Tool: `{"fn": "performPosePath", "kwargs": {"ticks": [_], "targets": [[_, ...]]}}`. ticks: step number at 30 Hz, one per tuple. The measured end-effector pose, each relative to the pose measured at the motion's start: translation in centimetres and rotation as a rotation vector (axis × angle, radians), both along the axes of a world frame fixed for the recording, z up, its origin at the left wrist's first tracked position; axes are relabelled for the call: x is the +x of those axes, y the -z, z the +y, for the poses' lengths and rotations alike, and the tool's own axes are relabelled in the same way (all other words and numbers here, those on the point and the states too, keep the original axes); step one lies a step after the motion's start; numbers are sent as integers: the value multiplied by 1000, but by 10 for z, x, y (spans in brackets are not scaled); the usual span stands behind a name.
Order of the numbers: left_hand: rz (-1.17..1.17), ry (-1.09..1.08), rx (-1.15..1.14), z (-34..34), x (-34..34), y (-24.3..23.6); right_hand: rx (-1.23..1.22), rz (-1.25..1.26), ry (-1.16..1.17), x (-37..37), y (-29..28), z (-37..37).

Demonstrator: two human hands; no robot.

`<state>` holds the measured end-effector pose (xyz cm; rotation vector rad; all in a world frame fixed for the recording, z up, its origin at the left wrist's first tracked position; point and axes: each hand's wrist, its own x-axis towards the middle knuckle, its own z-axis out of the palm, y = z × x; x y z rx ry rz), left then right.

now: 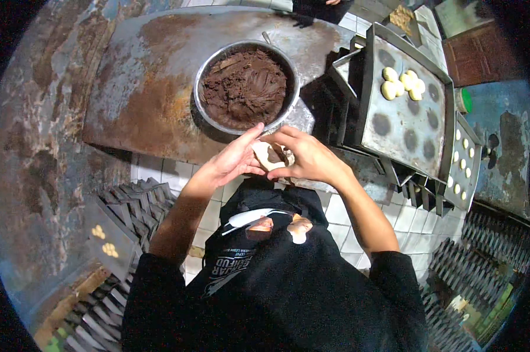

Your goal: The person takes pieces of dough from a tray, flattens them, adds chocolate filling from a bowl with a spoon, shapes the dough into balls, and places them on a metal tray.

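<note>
Black T-shirt (pixel 329 287), short black sleeves at lower left and lower right of the frame, white lettering (pixel 233 267) and orange-and-white printed shapes (pixel 300 227) across the chest, bare forearms (pixel 186 214), ungloved left hand (pixel 235 161) and right hand (pixel 312 155)

Saw a worn worktop (pixel 142 105), blotched rust-brown and grey. Past its left edge, noted a stained, peeling blue-grey wall (pixel 36 117); below its near edge, pale square floor tiles (pixel 338 212). Beyond its right edge, glimpsed a weathered blue surface (pixel 491 111).
</note>
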<state>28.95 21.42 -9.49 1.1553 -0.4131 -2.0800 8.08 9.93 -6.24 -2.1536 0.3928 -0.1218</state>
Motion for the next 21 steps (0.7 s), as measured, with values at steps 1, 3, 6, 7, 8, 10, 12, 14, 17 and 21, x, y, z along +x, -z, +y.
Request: {"fn": "performPosePath", "kwargs": {"ticks": [1, 3, 6, 7, 8, 10, 12, 14, 17, 21], "targets": [[-37, 19, 14, 1, 0, -3, -3, -1, -8, -1, 1, -1], [-53, -2, 18, 3, 2, 1, 16, -101, 47, -3, 1, -3], [80, -3, -118, 8, 0, -3, 109, -107, 174, -5, -2, -2], [82, -52, -127, 16, -1, 6, 165, -109, 252, -6, -4, -1], [4, -58, -283, 19, -4, 3, 232, -112, 326, -8, -4, -1], [-82, -135, -347, 19, -17, -6, 336, -94, 404, -6, -11, 6], [-166, -217, -341, 16, -25, -3, 512, -52, 437, -4, -24, 8], [-264, -405, -392, 10, -35, -14, 301, -106, 434, 0, -35, 9], [-341, -379, -484, 4, -30, -16, -5, -64, 398, 6, -63, 13], [-442, -189, -443, 0, -22, -8, -442, -125, 67, 18, -59, 4]]}}
